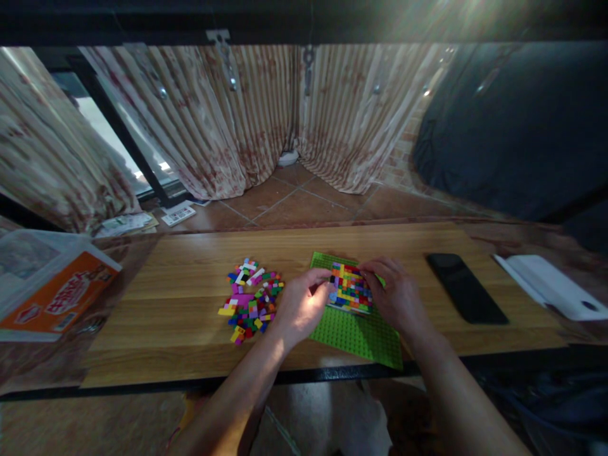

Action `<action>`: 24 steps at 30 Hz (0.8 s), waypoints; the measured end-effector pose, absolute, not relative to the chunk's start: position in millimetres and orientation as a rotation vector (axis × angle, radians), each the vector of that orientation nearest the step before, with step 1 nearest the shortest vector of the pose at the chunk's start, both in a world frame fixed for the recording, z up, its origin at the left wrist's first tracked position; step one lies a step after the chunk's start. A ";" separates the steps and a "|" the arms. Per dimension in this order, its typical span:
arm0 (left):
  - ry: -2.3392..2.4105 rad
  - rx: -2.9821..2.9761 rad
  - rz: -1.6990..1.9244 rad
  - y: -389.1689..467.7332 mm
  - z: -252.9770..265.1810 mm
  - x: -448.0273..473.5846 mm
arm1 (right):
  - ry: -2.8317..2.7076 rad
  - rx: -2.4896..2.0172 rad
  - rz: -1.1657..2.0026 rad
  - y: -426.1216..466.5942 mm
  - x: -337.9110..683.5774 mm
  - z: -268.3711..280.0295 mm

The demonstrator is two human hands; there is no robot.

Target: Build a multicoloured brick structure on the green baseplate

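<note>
A multicoloured block of building bricks (352,286) sits on the upper part of a green studded baseplate (358,335). At its left edge is my left hand (304,303), thumb and forefinger pinched together with a small dark brick (332,278) at their tips. My right hand (396,294) curls over the right side of the block, its fingertips pressed on the upper right edge. The undersides of those fingers are hidden. Left of my left hand lies a loose pile of mixed-colour bricks (251,301).
Everything stands on a wooden table (166,304). A black phone (466,288) lies to the right, with a white object (555,285) beyond it. At the far left is a clear plastic box with an orange label (61,294). Curtains (266,120) hang behind the table.
</note>
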State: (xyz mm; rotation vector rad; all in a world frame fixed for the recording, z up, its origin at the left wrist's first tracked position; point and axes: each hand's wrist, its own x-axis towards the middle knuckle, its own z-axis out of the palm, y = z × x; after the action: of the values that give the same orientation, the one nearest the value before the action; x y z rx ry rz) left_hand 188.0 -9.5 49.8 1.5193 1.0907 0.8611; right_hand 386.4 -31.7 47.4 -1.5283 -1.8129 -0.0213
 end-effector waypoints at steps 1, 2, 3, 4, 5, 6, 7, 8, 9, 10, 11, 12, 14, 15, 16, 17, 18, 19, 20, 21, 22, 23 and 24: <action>1.092 1.519 0.858 -9.4 49.7 188.0 | -1.829 -1.526 -0.039 -31.7 385.9 47.6; 1.093 1.518 0.857 -9.4 49.8 188.0 | -1.845 -1.525 -0.052 -31.5 385.4 47.7; 1.091 1.519 0.857 -9.4 49.9 187.9 | -1.858 -1.526 -0.059 -31.4 384.8 47.7; 1.090 1.521 0.860 -9.5 50.1 187.9 | -1.864 -1.526 -0.059 -31.1 384.2 47.7; 1.089 1.524 0.863 -9.6 50.4 187.8 | -1.864 -1.528 -0.053 -30.8 383.6 47.6; 1.088 1.527 0.864 -9.7 50.6 187.8 | -1.856 -1.530 -0.040 -30.6 383.1 47.7; 1.089 1.530 0.863 -9.7 50.8 187.7 | -1.842 -1.531 -0.020 -30.4 382.7 47.8; 1.091 1.532 0.860 -9.7 51.0 187.7 | -1.823 -1.530 0.006 -30.3 382.4 48.0; 1.096 1.534 0.857 -9.7 51.1 187.7 | -1.801 -1.530 0.037 -30.3 382.2 48.3; 1.101 1.536 0.854 -9.6 51.2 187.6 | -1.778 -1.530 0.073 -30.4 382.2 48.6; 1.105 1.538 0.849 -9.5 51.2 187.6 | -1.753 -1.532 0.112 -30.6 382.3 48.9; 1.109 1.541 0.845 -9.4 51.3 187.6 | -1.723 -1.535 0.152 -30.8 382.6 49.0; 1.112 1.546 0.839 -9.3 51.3 187.5 | -1.653 -1.550 0.237 -31.0 383.7 48.5; 1.110 1.549 0.839 -9.3 51.4 187.5 | -1.609 -1.560 0.279 -30.8 384.5 47.6; 1.108 1.552 0.839 -9.4 51.5 187.4 | -1.559 -1.569 0.319 -30.3 385.2 46.3; 1.107 1.554 0.840 -9.5 51.7 187.4 | -1.502 -1.582 0.359 -29.6 386.0 44.8; 1.104 1.555 0.842 -9.7 52.0 187.5 | -1.439 -1.597 0.409 -28.7 386.6 43.2; 1.100 1.556 0.842 -9.9 52.5 187.5 | -1.368 -1.614 0.472 -27.8 387.0 41.6; 1.097 1.557 0.843 -10.1 52.9 187.5 | -1.292 -1.629 0.550 -26.8 387.1 40.3; 1.095 1.557 0.845 -10.3 53.4 187.6 | -1.219 -1.638 0.637 -26.0 386.9 39.5; 1.093 1.556 0.847 -10.5 53.8 187.6 | -1.156 -1.636 0.718 -25.4 386.3 39.2; 1.092 1.556 0.848 -10.6 54.1 187.6 | -1.109 -1.624 0.781 -25.1 385.5 39.5; 1.094 1.556 0.848 -10.7 54.2 187.6 | -1.086 -1.606 0.820 -25.0 384.5 40.3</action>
State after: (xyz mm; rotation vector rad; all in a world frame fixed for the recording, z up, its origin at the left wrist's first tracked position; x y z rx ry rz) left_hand 187.6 -10.7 54.2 1.5565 1.0940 0.8478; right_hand 384.5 -25.0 40.3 -1.6064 -1.0857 0.8199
